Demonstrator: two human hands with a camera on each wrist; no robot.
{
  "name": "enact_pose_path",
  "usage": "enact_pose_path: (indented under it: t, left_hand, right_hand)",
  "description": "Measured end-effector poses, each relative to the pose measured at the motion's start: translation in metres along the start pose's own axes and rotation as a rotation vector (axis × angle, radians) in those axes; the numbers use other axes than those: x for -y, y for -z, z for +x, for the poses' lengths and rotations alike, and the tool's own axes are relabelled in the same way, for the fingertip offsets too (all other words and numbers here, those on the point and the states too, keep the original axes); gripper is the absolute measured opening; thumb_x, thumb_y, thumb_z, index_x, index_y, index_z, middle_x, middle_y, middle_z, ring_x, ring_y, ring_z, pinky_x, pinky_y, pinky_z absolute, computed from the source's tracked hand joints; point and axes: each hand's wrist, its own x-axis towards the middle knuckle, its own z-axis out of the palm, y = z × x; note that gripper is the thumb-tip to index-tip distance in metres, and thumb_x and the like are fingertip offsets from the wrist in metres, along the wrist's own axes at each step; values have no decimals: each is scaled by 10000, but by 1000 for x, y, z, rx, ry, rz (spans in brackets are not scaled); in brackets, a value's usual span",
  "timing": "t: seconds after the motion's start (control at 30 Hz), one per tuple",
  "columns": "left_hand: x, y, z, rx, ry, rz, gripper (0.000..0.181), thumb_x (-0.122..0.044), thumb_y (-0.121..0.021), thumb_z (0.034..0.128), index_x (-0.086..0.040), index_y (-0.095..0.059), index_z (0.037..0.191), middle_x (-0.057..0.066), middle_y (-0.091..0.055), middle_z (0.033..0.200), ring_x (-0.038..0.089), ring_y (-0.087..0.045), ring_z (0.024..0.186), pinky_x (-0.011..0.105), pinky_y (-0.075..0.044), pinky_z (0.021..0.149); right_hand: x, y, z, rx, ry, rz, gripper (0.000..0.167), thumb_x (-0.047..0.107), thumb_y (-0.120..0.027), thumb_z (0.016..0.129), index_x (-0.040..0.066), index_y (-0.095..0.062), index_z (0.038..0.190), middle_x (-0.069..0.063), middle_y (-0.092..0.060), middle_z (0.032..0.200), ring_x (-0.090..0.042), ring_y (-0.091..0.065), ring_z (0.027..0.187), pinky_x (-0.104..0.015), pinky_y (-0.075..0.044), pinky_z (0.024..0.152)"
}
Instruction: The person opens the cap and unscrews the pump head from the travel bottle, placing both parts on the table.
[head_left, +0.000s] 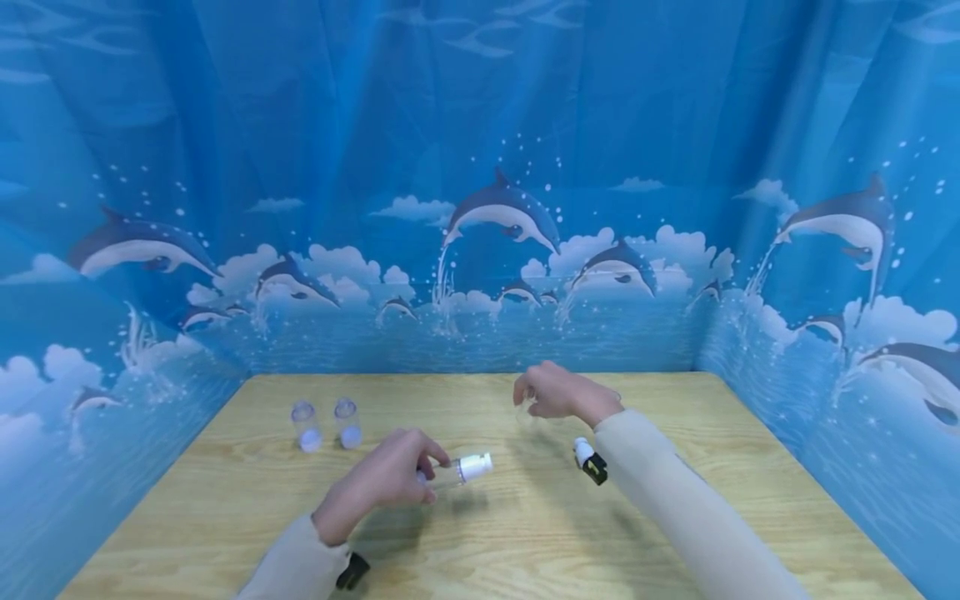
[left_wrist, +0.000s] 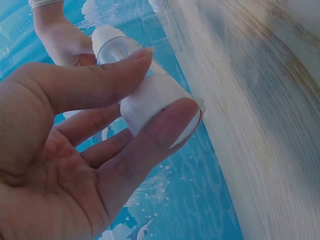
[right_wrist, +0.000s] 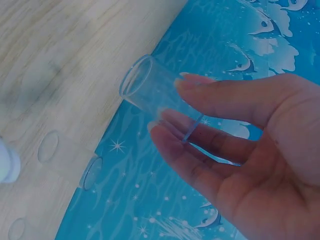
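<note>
My left hand [head_left: 393, 475] pinches a small clear bottle by its white lower end, between thumb and fingers. The bottle's white pump top [head_left: 474, 467] points to the right in the head view; in the left wrist view the white base [left_wrist: 152, 102] shows between the fingers. Farther back and to the right, my right hand [head_left: 558, 390] grips a clear cylindrical cap [right_wrist: 155, 85] by one end, its round rim facing away from the palm. Cap and bottle are apart.
Two clear bottles with white bottoms [head_left: 306, 427] [head_left: 347, 423] stand at the table's back left. A small white piece [head_left: 582, 451] is beside the right wrist's black camera [head_left: 596, 468]. Other clear cylinders [right_wrist: 70, 160] show in the right wrist view. A blue dolphin curtain [head_left: 480, 100] surrounds the wooden table [head_left: 480, 558].
</note>
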Motion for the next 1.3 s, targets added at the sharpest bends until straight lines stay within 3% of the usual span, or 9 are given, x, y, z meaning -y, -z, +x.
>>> enact_pose_path:
  t: [0.63, 1.0, 1.3]
  left_hand:
    - [0, -1, 0, -6, -10, 18, 451, 53, -866, 698, -65, -771, 1123, 144, -777, 983, 243, -716, 867, 400, -627, 722]
    - [-1, -1, 1, -7, -12, 25, 456, 62, -862, 685, -46, -770, 1119, 139, -775, 973, 222, -708, 844, 373, -619, 709]
    - [-1, 0, 1, -2, -11, 21, 453, 61, -865, 688, -45, -771, 1118, 142, -776, 978, 226, -710, 850, 396, -621, 719]
  right_hand:
    - [1, -9, 27, 32, -54, 30, 296, -73, -694, 894, 96, -768, 1126, -106, -747, 1229, -317, -666, 1205, -453, -573, 1029]
    - [5, -15, 39, 79, -101, -12, 359, -148, -632, 896, 55, -750, 1168, -113, -722, 1272, -324, -647, 1232, -453, -579, 1019]
    - [0, -19, 46, 60, -120, -6, 418, -174, -610, 872, 54, -736, 1199, -110, -710, 1296, -315, -644, 1234, -439, -577, 1027]
